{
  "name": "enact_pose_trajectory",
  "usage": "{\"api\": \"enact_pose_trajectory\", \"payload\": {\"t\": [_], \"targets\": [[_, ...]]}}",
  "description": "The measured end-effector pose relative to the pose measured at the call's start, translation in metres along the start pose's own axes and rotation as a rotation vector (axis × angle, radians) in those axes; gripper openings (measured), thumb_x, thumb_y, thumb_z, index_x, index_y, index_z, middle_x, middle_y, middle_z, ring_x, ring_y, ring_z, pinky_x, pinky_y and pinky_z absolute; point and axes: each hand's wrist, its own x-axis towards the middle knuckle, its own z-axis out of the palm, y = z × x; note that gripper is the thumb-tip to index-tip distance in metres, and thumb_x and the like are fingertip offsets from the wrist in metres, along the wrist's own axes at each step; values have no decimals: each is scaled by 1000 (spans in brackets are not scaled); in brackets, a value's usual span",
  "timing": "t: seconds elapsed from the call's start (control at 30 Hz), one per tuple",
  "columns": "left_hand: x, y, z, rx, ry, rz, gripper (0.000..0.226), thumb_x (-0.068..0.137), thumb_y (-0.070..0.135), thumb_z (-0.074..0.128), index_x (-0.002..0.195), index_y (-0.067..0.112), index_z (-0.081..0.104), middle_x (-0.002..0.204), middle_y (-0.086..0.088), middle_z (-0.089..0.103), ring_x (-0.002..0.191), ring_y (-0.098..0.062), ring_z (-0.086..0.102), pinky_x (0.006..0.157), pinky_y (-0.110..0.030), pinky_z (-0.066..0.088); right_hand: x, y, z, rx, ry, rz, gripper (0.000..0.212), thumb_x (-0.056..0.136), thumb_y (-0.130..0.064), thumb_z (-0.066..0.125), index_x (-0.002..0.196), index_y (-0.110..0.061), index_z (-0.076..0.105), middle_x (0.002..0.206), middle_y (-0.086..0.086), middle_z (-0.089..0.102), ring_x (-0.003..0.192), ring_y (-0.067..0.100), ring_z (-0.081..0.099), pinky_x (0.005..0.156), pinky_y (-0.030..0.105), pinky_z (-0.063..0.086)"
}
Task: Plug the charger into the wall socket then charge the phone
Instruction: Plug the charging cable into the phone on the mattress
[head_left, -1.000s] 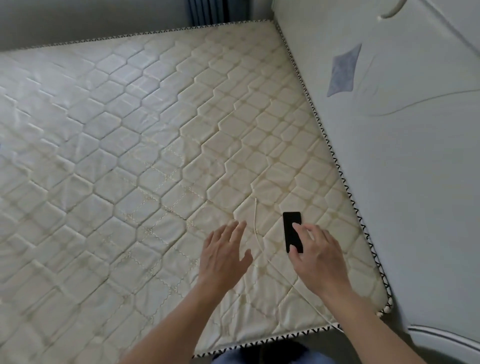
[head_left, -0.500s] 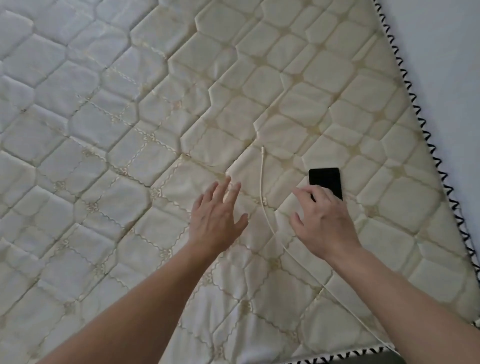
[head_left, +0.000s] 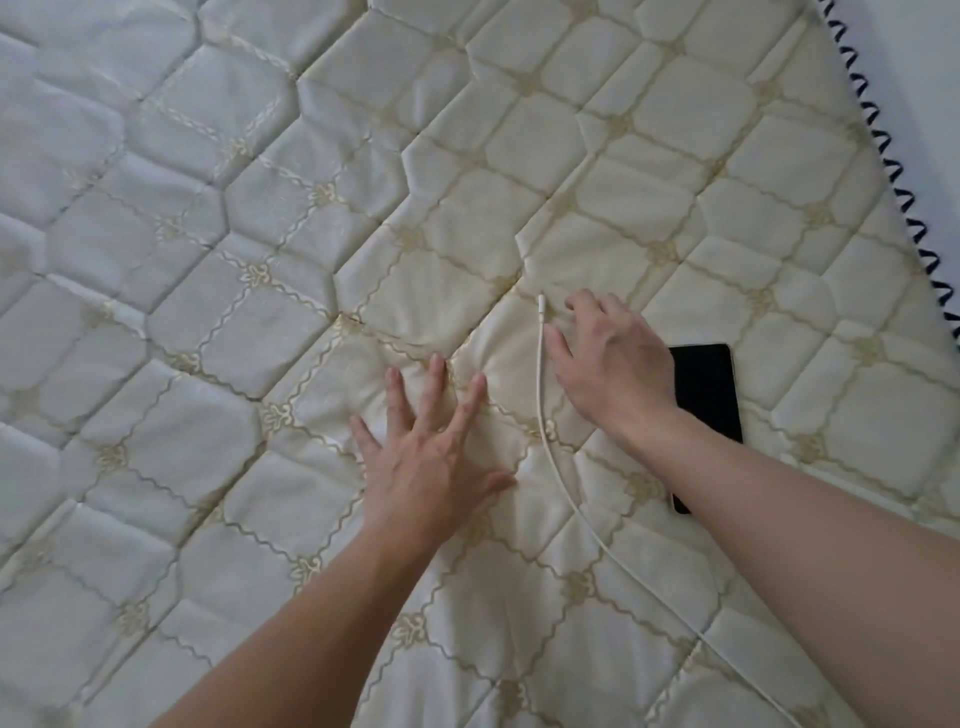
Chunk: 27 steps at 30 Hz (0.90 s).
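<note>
1 phone (head_left: 706, 389) | 1 cable (head_left: 542, 395) | left hand (head_left: 431, 457) grip spread | right hand (head_left: 613, 358) grip spread

Right hand (head_left: 615, 358) reaches beside white cable (head_left: 542, 395); phone (head_left: 706, 389) alongside.

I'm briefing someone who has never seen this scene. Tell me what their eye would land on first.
Two bare hands over a quilted cream mattress: the left hand spread flat near the centre, the right hand reaching toward the tip of a white cable that lies between them. A black phone lies on the mattress beside the right wrist, partly hidden by the forearm. Nothing is held yet.
</note>
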Motion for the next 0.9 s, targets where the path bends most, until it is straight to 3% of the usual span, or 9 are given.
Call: {"api": "enact_pose_trajectory", "payload": {"t": [0.17,0.33,0.47,0.63,0.7,0.8,0.9], "targets": [[1,-1,2,-6,8,7,106,70,90,43,149,53,-16,163,8,-29,148,-36,-27,112,-76,9,22,-20,16,61,-12,134,39,96,-48,44,109,-13,52,110,12,63,99,36,60,71,38,40],[2,-1,4,-14,12,5,106,69,90,43,149,54,-15,164,8,-27,149,-35,-26,112,-76,8,24,-20,24,109,31,175,29,99,-35,42,110,-11,55,110,14,64,102,36,59,77,41,44],[2,-1,0,-5,-5,-10,106,67,93,41,149,55,-14,164,9,-26,150,-34,-24,114,-74,8,4,-7,10,231,62,158,23,101,-33,42,101,-13,52,88,6,63,86,30,61,69,42,49],[-2,4,-11,23,-15,-30,106,66,95,37,151,53,-10,167,7,-16,152,-36,-12,115,-68,18,-44,45,-9,427,98,231,21,97,-30,54,98,-13,68,78,0,72,74,19,65,68,33,51],[-4,14,-13,16,29,-20,98,71,93,32,152,51,-5,168,5,-7,153,-36,-2,116,-65,18,-70,67,-15,468,114,238,22,97,-25,55,97,-11,72,75,-1,71,69,12,64,66,20,46],[-4,46,-14,-16,99,89,86,80,86,31,153,51,3,168,7,-1,154,-28,2,119,-61,15,-114,95,-22,498,122,274,22,98,-17,54,109,-11,72,81,2,72,71,12,61,63,6,37],[0,86,-12,-17,95,274,78,88,76,34,154,49,4,168,7,-2,155,-23,0,121,-58,13,-154,116,-23,534,113,346,18,96,-15,58,102,-9,74,80,3,74,73,20,64,63,14,41]]}}
